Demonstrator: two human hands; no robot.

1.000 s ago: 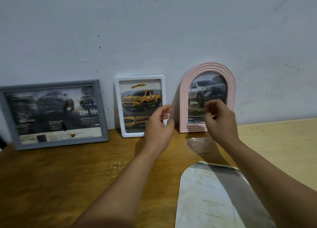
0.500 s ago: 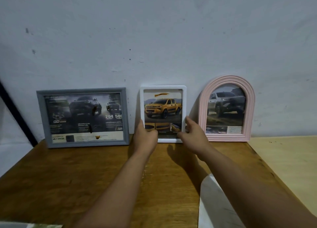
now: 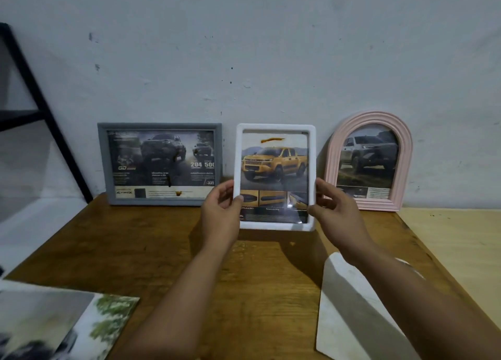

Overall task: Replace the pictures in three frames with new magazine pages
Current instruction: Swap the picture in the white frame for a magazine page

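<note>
White frame [image 3: 275, 176] lifted off wooden table [image 3: 168, 251], held upright, picture side facing camera, between grey frame [image 3: 160, 164] and pink arched frame [image 3: 370, 160] leaning on wall. Left hand [image 3: 221, 208] clamped on lower left edge, right hand [image 3: 332, 206] clamped on lower right edge, forearms extended forward. Likely step: flip to reach backing. Keep grip on rim only, thumbs off glazing, turn slowly, clear neighbours. Loose magazine pages: one near left [image 3: 62, 324], one near right [image 3: 349, 311].

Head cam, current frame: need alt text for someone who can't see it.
Two hands, left and right, hold a white frame with a yellow pickup picture above a wooden table. A grey frame and a pink arched frame lean against the wall behind; loose pages lie near the front edge.
</note>
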